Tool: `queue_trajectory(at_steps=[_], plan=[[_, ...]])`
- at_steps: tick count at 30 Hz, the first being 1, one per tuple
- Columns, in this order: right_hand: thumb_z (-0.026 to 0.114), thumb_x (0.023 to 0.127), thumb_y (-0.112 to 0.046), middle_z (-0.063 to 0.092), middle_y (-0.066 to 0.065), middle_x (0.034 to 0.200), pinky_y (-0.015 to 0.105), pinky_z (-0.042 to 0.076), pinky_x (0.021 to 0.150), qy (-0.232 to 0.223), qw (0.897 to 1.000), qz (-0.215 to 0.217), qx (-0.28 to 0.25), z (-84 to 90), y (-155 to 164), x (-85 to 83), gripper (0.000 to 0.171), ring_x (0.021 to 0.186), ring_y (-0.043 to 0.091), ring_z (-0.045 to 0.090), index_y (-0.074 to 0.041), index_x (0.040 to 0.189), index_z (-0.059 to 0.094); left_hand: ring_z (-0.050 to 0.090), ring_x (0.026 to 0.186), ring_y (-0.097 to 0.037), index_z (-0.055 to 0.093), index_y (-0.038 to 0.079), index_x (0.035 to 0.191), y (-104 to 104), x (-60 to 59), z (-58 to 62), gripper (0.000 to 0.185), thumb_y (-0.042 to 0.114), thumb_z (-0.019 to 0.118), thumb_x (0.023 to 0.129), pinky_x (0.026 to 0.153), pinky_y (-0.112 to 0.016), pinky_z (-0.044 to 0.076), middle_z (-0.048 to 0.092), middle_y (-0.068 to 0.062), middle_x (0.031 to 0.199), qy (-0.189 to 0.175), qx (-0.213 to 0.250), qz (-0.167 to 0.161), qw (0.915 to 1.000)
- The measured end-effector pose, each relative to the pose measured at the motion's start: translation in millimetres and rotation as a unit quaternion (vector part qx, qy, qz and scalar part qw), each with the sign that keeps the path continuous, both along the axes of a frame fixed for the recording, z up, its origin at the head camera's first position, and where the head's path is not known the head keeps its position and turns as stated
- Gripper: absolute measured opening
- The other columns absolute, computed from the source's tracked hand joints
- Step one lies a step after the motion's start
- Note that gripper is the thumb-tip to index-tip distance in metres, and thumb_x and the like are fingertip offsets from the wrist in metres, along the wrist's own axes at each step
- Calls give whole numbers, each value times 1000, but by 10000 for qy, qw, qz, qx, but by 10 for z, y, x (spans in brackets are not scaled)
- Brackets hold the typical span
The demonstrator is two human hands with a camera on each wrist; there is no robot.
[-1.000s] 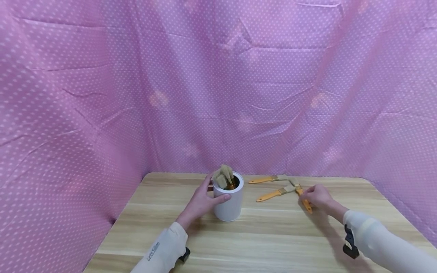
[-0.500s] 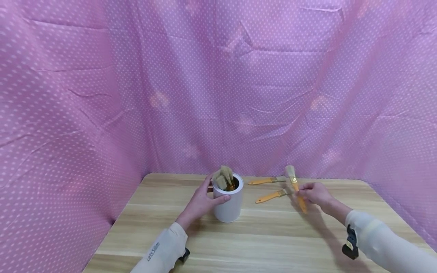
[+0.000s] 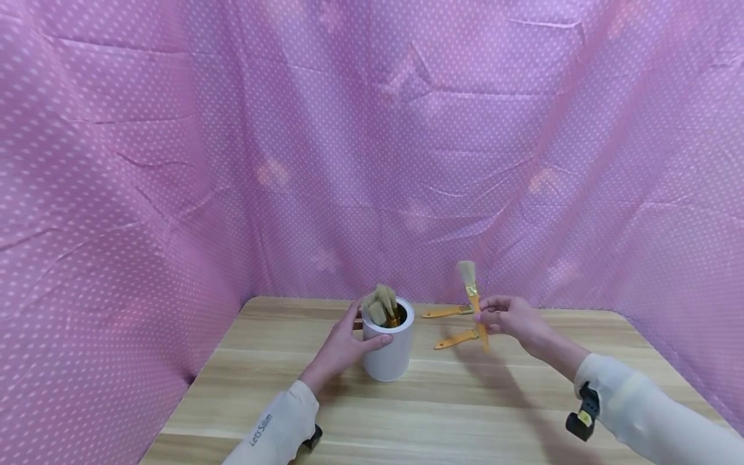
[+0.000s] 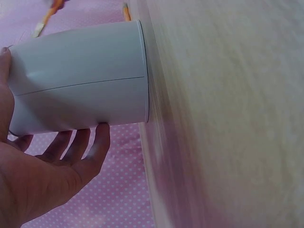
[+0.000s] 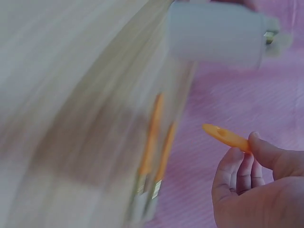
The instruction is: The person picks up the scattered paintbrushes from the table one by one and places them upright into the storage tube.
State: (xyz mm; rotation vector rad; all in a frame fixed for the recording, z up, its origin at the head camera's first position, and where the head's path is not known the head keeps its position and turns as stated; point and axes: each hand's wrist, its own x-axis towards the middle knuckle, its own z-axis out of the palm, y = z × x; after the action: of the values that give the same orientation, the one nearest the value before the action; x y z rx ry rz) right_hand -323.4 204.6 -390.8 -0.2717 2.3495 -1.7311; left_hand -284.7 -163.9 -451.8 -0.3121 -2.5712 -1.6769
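A white cylindrical cup (image 3: 389,349) stands on the wooden table (image 3: 465,407) with several brushes bristle-up in it. My left hand (image 3: 344,347) wraps around the cup's left side; in the left wrist view the fingers (image 4: 78,147) curl round the white cup (image 4: 80,78). My right hand (image 3: 508,321) pinches an orange-handled brush (image 3: 473,303) above the table, bristles up, to the right of the cup. In the right wrist view the orange handle (image 5: 225,137) sticks out from the fingers (image 5: 237,171).
Two more orange-handled brushes (image 3: 456,326) lie on the table behind the right hand, also blurred as brushes (image 5: 154,142) in the right wrist view. Pink dotted cloth (image 3: 372,148) walls the table on three sides.
My right hand picked one brush off the table, lifted it and carried it leftward toward the cup, turning it bristles-up. The left hand stayed on the cup.
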Motion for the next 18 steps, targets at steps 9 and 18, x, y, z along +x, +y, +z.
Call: queue_trajectory(at_steps=[9,18], plan=[[77,92,-10,66,15,107,48,53,96,252,9987,303,-314,298,-470,123,33,97,28,67,7,114,60,50,128,-32,30,43,157,7,33,-8,102,63,85,73,102,-59,44,51,-5,143,-5,-47,30,10000],[76,92,-6,65,15,104,52,52,98,663,9933,341,-884,389,-986,167,27,97,30,68,5,111,61,52,125,-32,28,51,155,6,43,-15,99,60,85,74,100,-59,46,51,-4,143,121,32,-48,9999]])
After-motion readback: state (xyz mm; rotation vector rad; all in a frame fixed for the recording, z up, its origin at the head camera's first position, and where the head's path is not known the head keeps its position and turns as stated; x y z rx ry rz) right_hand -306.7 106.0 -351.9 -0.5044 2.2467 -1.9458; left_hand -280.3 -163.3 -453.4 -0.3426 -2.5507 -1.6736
